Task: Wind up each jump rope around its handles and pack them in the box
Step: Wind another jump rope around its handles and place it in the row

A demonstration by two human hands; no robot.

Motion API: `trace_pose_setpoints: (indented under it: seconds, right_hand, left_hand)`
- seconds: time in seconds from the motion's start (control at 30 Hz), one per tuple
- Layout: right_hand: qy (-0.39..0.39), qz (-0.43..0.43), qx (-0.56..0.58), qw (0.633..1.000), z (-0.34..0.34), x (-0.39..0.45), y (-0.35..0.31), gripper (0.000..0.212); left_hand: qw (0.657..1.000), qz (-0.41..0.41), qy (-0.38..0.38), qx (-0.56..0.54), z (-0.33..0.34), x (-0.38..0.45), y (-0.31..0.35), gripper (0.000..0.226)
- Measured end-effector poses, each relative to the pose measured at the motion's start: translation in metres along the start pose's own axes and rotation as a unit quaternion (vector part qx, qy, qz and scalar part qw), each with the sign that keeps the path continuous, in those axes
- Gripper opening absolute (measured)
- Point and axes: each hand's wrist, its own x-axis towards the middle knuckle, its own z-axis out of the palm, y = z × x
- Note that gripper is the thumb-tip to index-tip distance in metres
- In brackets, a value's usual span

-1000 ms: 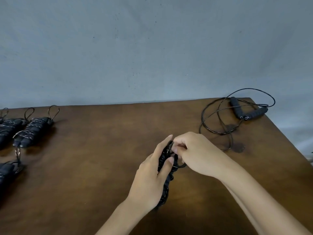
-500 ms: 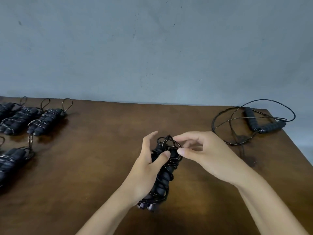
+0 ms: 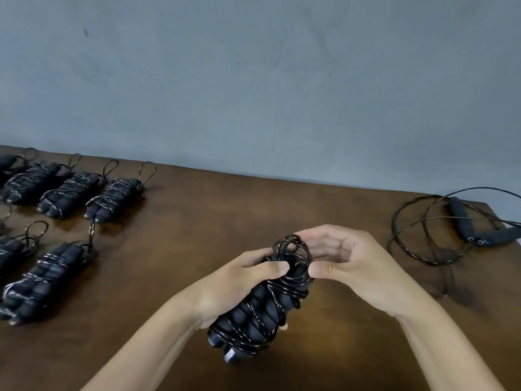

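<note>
While the left hand (image 3: pixel 234 289) curled tight around the wound rope (image 3: pixel 262 311) above the brown table (image 3: pixel 197 221), the right hand (image 3: pixel 346 266) pinched the rope's top loops with bent fingers. Other wound ropes (image 3: pixel 112 198) lay far left. One loose rope (image 3: pixel 439 230) lay far right.

A black wound rope (image 3: pixel 259 314) is tilted above the table, cord looped at its top. Wound bundles (image 3: pixel 70 190) lie far left. An unwound rope (image 3: pixel 456 227) sprawls far right.
</note>
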Motion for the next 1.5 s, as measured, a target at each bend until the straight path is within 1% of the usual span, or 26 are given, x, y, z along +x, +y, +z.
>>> trace_pose_setpoints:
  seconds: [0.1,0.17,0.2,0.27,0.33,0.4,0.47,0.6,0.67,0.7,0.77,0.83,0.87,0.93,1.0,1.07,1.1,1.17,1.23,1.4,1.5]
  right_hand:
    - [0.051,-0.01,0.024,0.998,0.024,0.018,-0.003,0.024]
    - [0.079,-0.008,0.023,0.997,0.04,0.027,-0.009,0.017]
    - [0.089,-0.005,0.006,0.996,0.048,0.031,-0.01,0.015]
    - [0.107,0.004,-0.041,0.993,0.065,0.036,-0.014,0.015]
    - [0.109,0.002,-0.077,0.991,0.081,0.039,-0.019,0.02]
    - [0.085,-0.004,-0.077,0.993,0.095,0.043,-0.024,0.028]
    - [0.083,-0.002,-0.062,0.995,0.105,0.048,-0.027,0.028]
    - [0.161,-0.005,-0.052,0.986,0.126,0.06,-0.033,0.015]
    - [0.21,-0.002,-0.062,0.976,0.139,0.066,-0.034,0.013]
    - [0.233,-0.003,-0.077,0.969,0.145,0.069,-0.035,0.013]
    - [0.255,-0.017,-0.114,0.96,0.157,0.074,-0.037,0.011]
    - [0.239,-0.031,-0.137,0.961,0.168,0.078,-0.041,0.006]
    - [0.228,-0.037,-0.144,0.962,0.173,0.079,-0.043,0.01]
    - [0.231,-0.039,-0.119,0.965,0.182,0.083,-0.045,0.011]
    - [0.251,-0.021,-0.023,0.968,0.191,0.088,-0.048,0.013]
    - [0.255,0.017,0.082,0.963,0.198,0.093,-0.05,0.012]
    - [0.255,0.031,0.106,0.961,0.201,0.095,-0.051,0.01]
    - [0.255,0.037,0.107,0.96,0.208,0.098,-0.053,0.007]
    - [0.256,0.021,0.087,0.963,0.214,0.1,-0.055,0.009]
    - [0.252,0.001,0.011,0.968,0.232,0.106,-0.056,0.015]
    - [0.264,-0.012,0.002,0.964,0.241,0.112,-0.058,0.018]
  left_hand:
    - [1.0,-0.016,-0.022,-0.009,-0.021,-0.015,0.002,0.028]
    - [1.0,-0.021,-0.011,-0.018,-0.033,-0.022,0.002,0.031]
    - [1.0,-0.021,-0.001,-0.02,-0.04,-0.025,0.001,0.036]
    - [0.999,-0.021,0.011,-0.031,-0.053,-0.029,-0.001,0.046]
    - [0.998,-0.02,0.017,-0.053,-0.065,-0.035,0.0,0.048]
    - [0.998,-0.019,0.019,-0.062,-0.077,-0.042,0.0,0.047]
    - [0.997,-0.02,0.025,-0.064,-0.088,-0.049,0.0,0.04]
    - [0.998,-0.013,0.028,-0.052,-0.103,-0.062,0.0,0.027]
    - [0.998,-0.009,0.037,-0.048,-0.111,-0.069,0.001,0.021]
    - [0.998,-0.009,0.035,-0.055,-0.116,-0.071,0.001,0.023]
    - [0.996,-0.011,0.024,-0.081,-0.127,-0.076,-0.003,0.036]
    - [0.994,-0.012,0.024,-0.103,-0.137,-0.079,-0.006,0.046]
    - [0.994,-0.009,0.03,-0.107,-0.142,-0.081,-0.007,0.047]
    - [0.993,-0.002,0.05,-0.103,-0.15,-0.085,-0.01,0.051]
    - [0.995,0.004,0.056,-0.084,-0.158,-0.088,-0.013,0.056]
    - [0.996,0.01,0.05,-0.07,-0.164,-0.091,-0.014,0.054]
    - [0.997,0.014,0.046,-0.062,-0.167,-0.094,-0.014,0.051]
    - [0.998,0.023,0.035,-0.045,-0.173,-0.098,-0.014,0.042]
    - [0.998,0.024,0.027,-0.043,-0.179,-0.103,-0.013,0.038]
    - [0.998,0.027,0.036,-0.033,-0.193,-0.11,-0.013,0.033]
    - [0.998,0.027,0.033,-0.054,-0.199,-0.113,-0.014,0.036]
